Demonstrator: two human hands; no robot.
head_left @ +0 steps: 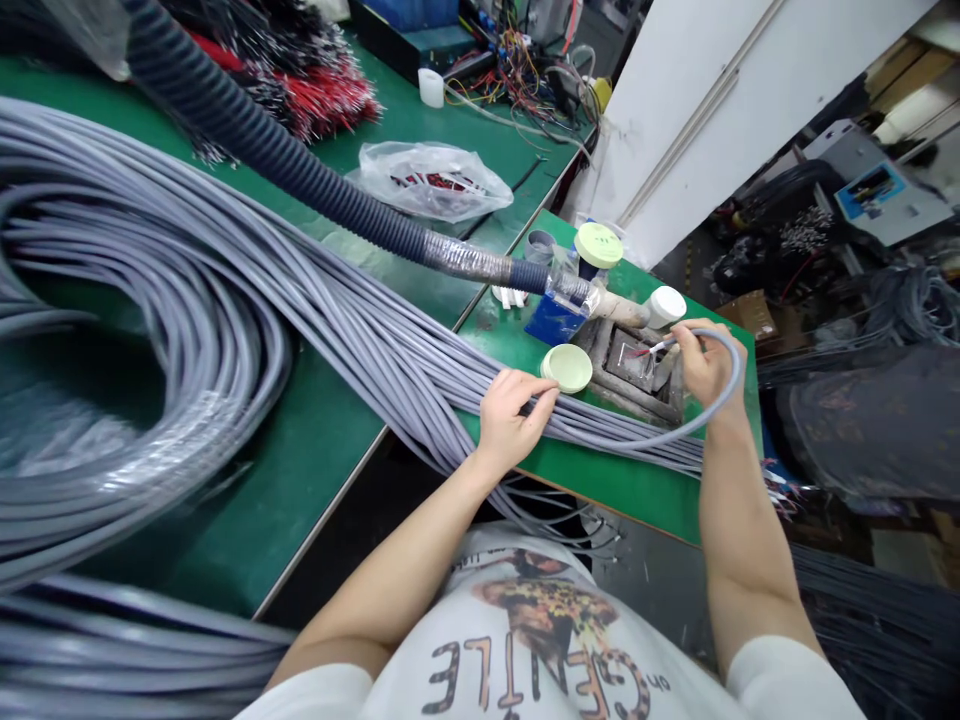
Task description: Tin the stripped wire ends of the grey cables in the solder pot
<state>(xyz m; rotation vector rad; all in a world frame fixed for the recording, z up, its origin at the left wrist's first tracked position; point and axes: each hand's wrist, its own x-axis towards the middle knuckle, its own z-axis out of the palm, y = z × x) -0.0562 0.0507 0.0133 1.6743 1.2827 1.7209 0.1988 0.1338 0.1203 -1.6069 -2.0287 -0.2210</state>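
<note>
Near the cable's stripped end, my right hand [705, 362] pinches a grey cable [731, 385] that loops around its outer side. The cable's thin wires lie over a dark, grimy metal pot [634, 362]. My left hand [514, 412] rests on the bundle of grey cables [420, 360], its fingers bent together beside a pale green round dish [568, 368]; whether something small is between the fingertips cannot be made out. A ribbed hose [337, 205] ends in a nozzle beside the pot.
Large cable coils [150, 450] cover the left table. A blue box [555, 315], a yellow-lidded jar [598, 245] and a white cap [665, 306] surround the pot. Behind lie a plastic bag [435, 182] and tangled wires [517, 80].
</note>
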